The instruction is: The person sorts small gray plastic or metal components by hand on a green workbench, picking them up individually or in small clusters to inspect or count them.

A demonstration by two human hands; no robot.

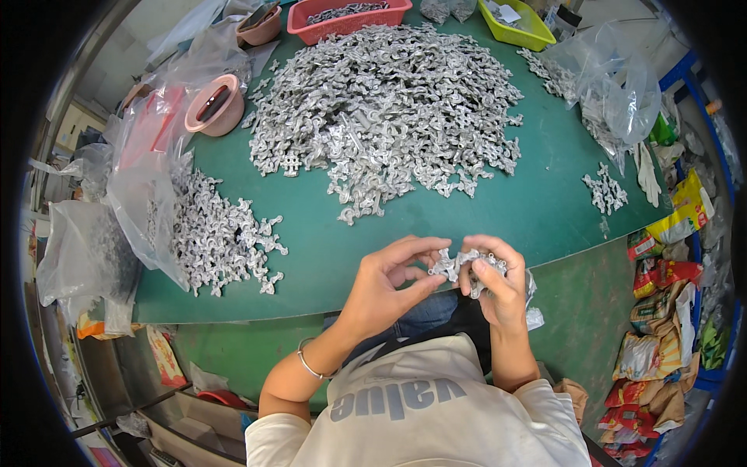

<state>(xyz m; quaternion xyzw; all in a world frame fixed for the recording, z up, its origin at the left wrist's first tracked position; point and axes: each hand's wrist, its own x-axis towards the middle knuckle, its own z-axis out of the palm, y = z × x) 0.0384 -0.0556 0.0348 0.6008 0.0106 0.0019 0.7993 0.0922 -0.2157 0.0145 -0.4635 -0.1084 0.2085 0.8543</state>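
Green table (pixel 498 210), both hands (pixel 389 284) (pixel 498 284) pinching metal castings (pixel 464 265) (shape partly finger-hidden).

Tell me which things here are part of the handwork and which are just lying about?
In use: left hand, right hand, metal piece held between them, big heap of metal parts, smaller heap.
Lying about: pink bowl, red basket, yellow tray, snack wrappers.

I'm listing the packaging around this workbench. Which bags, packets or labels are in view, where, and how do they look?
Clear plastic bags: table's left edge, holding grey metal parts.
Clear plastic bag: table's far right, crumpled.
Snack packets: piled on the floor at right; red, yellow, brown.
No signs or screens show.
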